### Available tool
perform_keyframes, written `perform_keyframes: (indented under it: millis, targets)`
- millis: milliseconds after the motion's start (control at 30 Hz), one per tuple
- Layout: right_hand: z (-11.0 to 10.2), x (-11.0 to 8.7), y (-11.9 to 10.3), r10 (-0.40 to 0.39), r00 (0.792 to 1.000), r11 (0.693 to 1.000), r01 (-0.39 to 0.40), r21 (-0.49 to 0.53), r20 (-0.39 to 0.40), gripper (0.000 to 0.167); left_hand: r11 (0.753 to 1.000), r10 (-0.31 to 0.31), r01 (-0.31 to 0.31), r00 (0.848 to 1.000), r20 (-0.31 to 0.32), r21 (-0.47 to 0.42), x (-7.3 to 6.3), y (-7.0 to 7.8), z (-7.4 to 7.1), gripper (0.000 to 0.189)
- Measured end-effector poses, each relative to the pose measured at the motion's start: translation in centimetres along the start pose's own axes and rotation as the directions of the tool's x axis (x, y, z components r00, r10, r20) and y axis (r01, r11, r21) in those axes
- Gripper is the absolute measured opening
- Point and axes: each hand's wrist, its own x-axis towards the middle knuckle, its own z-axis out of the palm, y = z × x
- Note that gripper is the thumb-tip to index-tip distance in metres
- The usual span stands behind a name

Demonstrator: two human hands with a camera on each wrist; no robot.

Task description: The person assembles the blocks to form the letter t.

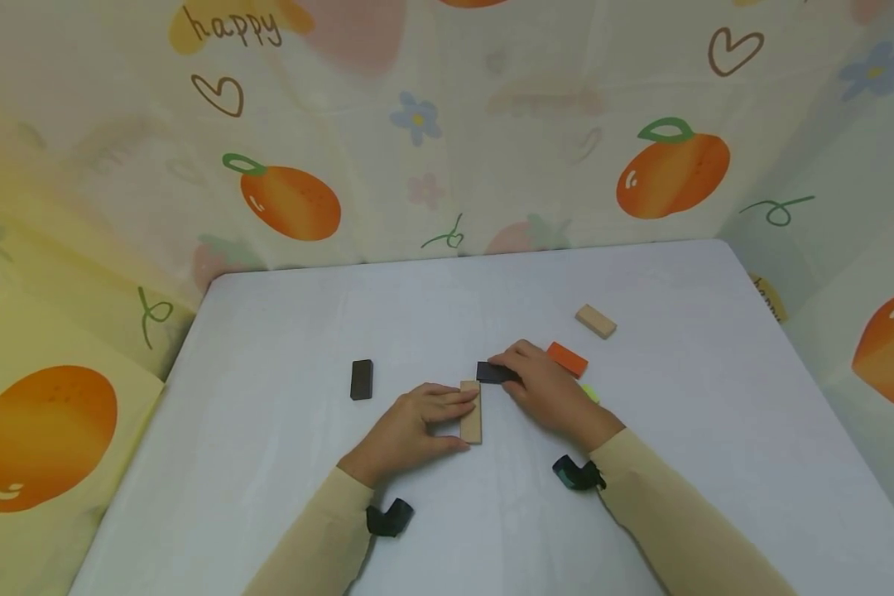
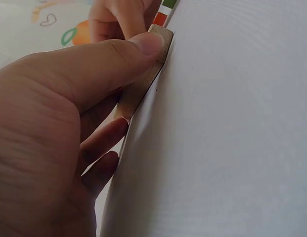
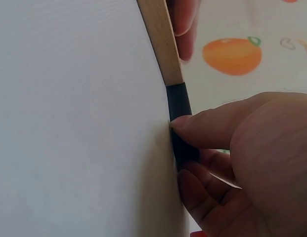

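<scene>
A plain wooden block (image 1: pixel 472 425) lies lengthwise away from me on the white table. My left hand (image 1: pixel 415 426) grips it, thumb at its near end and fingertips over its far part. In the left wrist view the thumb presses on the end of the wooden block (image 2: pixel 143 81). My right hand (image 1: pixel 550 389) pinches a black block (image 1: pixel 494 372) lying crosswise at the wooden block's far end. In the right wrist view, the black block (image 3: pixel 179 101) meets the wooden block (image 3: pixel 162 37), with my right thumb on its side.
Another black block (image 1: pixel 361 380) lies to the left. Past my right hand are an orange block (image 1: pixel 567 360) and a light wooden block (image 1: pixel 596 321). A yellow-green block (image 1: pixel 590 393) is mostly hidden behind my right wrist. A printed curtain (image 1: pixel 462 165) hangs behind the table.
</scene>
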Motion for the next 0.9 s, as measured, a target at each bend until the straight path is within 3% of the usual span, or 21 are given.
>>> perform_keyframes:
  millis: [900]
  targets:
    - [0.89, 0.54, 0.20, -0.031, 0.999, 0.998, 0.031, 0.051, 0.007, 0.041, 1.000, 0.020, -0.021, 1.000, 0.002, 0.017, 0.02, 0.21, -0.11, 0.063]
